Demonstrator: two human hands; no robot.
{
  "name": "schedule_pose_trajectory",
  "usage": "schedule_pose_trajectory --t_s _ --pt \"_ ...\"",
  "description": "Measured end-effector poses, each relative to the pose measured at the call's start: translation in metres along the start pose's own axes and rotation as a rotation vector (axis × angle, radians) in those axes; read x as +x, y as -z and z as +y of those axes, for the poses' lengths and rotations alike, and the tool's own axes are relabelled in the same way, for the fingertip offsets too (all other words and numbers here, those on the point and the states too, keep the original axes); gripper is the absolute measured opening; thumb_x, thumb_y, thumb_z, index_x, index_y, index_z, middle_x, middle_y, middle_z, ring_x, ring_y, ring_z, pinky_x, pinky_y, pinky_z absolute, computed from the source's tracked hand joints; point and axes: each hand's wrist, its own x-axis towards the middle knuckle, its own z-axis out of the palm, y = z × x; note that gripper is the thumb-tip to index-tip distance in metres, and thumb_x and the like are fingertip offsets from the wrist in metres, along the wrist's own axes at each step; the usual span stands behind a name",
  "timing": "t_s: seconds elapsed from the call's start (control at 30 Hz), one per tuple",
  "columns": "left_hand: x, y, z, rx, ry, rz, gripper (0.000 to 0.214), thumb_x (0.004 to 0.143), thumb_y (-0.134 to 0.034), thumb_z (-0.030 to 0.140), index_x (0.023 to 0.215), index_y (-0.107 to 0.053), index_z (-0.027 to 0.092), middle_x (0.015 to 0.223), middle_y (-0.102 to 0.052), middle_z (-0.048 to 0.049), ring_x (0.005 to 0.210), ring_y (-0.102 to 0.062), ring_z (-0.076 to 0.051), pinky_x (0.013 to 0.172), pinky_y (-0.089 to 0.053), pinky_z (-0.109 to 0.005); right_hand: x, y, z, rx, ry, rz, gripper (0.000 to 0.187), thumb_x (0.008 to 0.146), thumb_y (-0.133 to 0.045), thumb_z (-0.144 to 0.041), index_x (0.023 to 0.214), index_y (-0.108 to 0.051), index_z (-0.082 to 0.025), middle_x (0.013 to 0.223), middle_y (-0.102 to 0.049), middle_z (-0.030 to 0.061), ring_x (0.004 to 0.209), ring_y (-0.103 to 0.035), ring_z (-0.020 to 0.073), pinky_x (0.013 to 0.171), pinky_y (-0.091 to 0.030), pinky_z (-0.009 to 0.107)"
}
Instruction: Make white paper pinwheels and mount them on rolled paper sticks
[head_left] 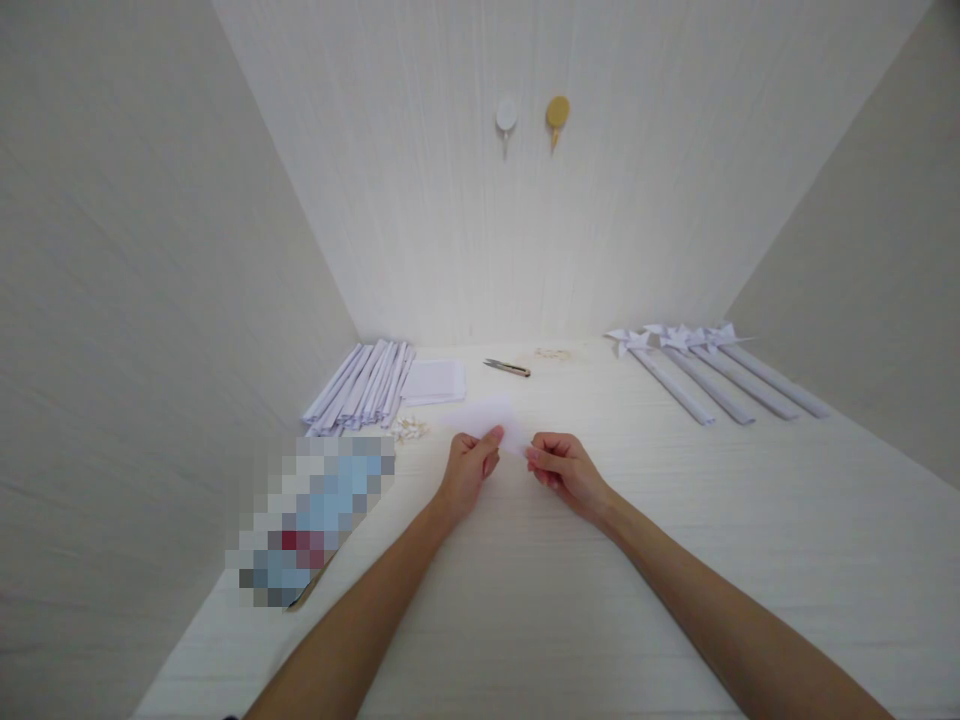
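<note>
A sheet of white paper [489,410] is held just above the white table, between my two hands. My left hand [471,468] pinches its near left part, thumb on top. At the sheet's right corner, the fingers of my right hand [561,466] are closed on the paper. A stack of square white paper [435,381] lies behind my left hand. Beyond the held sheet rest thread snips [508,368] with dark blades. Several small white pieces [410,429] are heaped left of my left hand.
Rolled paper sticks [367,385] are piled at the back left. Paper pinwheels on sticks [679,345] lie at the back right. A blurred-out flat object [322,520] sits at the left edge. Two hooks, white [506,115] and yellow [557,112], are on the back wall.
</note>
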Motion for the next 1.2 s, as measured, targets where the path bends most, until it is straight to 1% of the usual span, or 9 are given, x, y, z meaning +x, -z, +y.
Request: schedule_pose_trajectory --t_s 0.4,0.53,0.67,0.73,0.87,0.97,1.03,1.1,1.2 --pt "0.011 0.020 0.012 -0.309 -0.036 0.187 0.050 0.057 -0.066 0.034 0.028 -0.030 0.017 0.023 -0.022 0.0075 0.023 -0.017 -0.001 0.035 -0.004 -0.023 -0.002 -0.001 -0.003 0.003 0.012 0.018 0.027 0.056 -0.067 -0.034 0.044 -0.050 -0.016 0.036 -0.041 -0.0057 0.033 -0.026 0.0029 0.036 -0.011 0.022" --pt "0.017 0.045 0.019 -0.414 -0.057 0.261 0.048 0.067 -0.059 0.027 0.032 -0.028 0.017 0.025 -0.023 0.0075 0.023 -0.019 -0.001 0.032 -0.008 -0.021 -0.003 0.004 -0.006 0.030 0.013 0.045 0.029 0.054 -0.068 -0.034 0.043 -0.048 -0.016 0.035 -0.040 -0.0057 0.033 -0.026 0.0029 0.037 -0.011 0.022" --pt "0.016 0.070 0.029 -0.505 -0.155 0.407 0.048 0.076 -0.051 0.031 0.038 -0.026 0.017 0.027 -0.023 0.0079 0.024 -0.017 -0.002 0.031 -0.011 -0.020 -0.002 0.013 -0.011 0.171 0.088 0.166 0.031 0.053 -0.068 -0.034 0.044 -0.043 -0.017 0.036 -0.039 -0.0070 0.033 -0.023 0.0022 0.038 -0.011 0.022" --pt "0.012 0.065 0.030 -0.449 -0.135 0.350 0.050 0.076 -0.051 0.039 0.038 -0.026 0.018 0.028 -0.022 0.0079 0.024 -0.016 -0.002 0.031 -0.010 -0.021 -0.001 0.014 -0.012 0.222 0.104 0.169 0.031 0.054 -0.068 -0.034 0.046 -0.043 -0.017 0.037 -0.039 -0.0072 0.034 -0.024 0.0025 0.039 -0.012 0.022" --pt "0.004 0.028 0.019 -0.261 -0.071 0.047 0.055 0.060 -0.058 0.059 0.035 -0.033 0.017 0.029 -0.023 0.0077 0.027 -0.017 -0.002 0.035 -0.008 -0.022 0.000 0.008 -0.009 0.201 0.063 0.083 0.032 0.056 -0.068 -0.037 0.049 -0.044 -0.017 0.038 -0.041 -0.0060 0.036 -0.027 0.0035 0.040 -0.014 0.022" --pt "0.000 0.007 0.009 -0.108 -0.049 -0.118 0.056 0.052 -0.061 0.062 0.032 -0.036 0.016 0.029 -0.025 0.0066 0.029 -0.019 -0.002 0.038 -0.006 -0.024 -0.002 0.005 -0.006 0.128 0.037 0.035 0.033 0.057 -0.068 -0.037 0.047 -0.044 -0.017 0.038 -0.041 -0.0056 0.036 -0.028 0.0037 0.041 -0.012 0.023" --pt "-0.002 0.005 0.007 -0.106 -0.031 -0.109 0.058 0.057 -0.056 0.064 0.030 -0.034 0.017 0.027 -0.023 0.0061 0.029 -0.019 -0.003 0.039 -0.007 -0.025 -0.002 0.006 -0.005 0.088 0.025 0.000 0.033 0.057 -0.068 -0.036 0.046 -0.043 -0.017 0.037 -0.040 -0.0059 0.036 -0.028 0.0037 0.041 -0.011 0.023" --pt "-0.002 0.009 0.008 -0.120 -0.009 -0.044 0.059 0.062 -0.052 0.062 0.029 -0.031 0.018 0.026 -0.021 0.0059 0.029 -0.019 -0.003 0.040 -0.008 -0.025 -0.002 0.007 -0.005 0.071 0.021 -0.021 0.033 0.056 -0.068 -0.035 0.044 -0.043 -0.017 0.036 -0.038 -0.0062 0.035 -0.027 0.0035 0.041 -0.010 0.024" --pt "-0.001 0.015 0.010 -0.088 0.019 -0.033 0.057 0.064 -0.054 0.056 0.030 -0.029 0.018 0.025 -0.020 0.0063 0.029 -0.019 -0.003 0.041 -0.009 -0.026 0.000 0.009 -0.007 0.125 0.069 0.040 0.035 0.057 -0.067 -0.035 0.042 -0.041 -0.017 0.033 -0.034 -0.0071 0.035 -0.024 0.0037 0.040 -0.012 0.023"
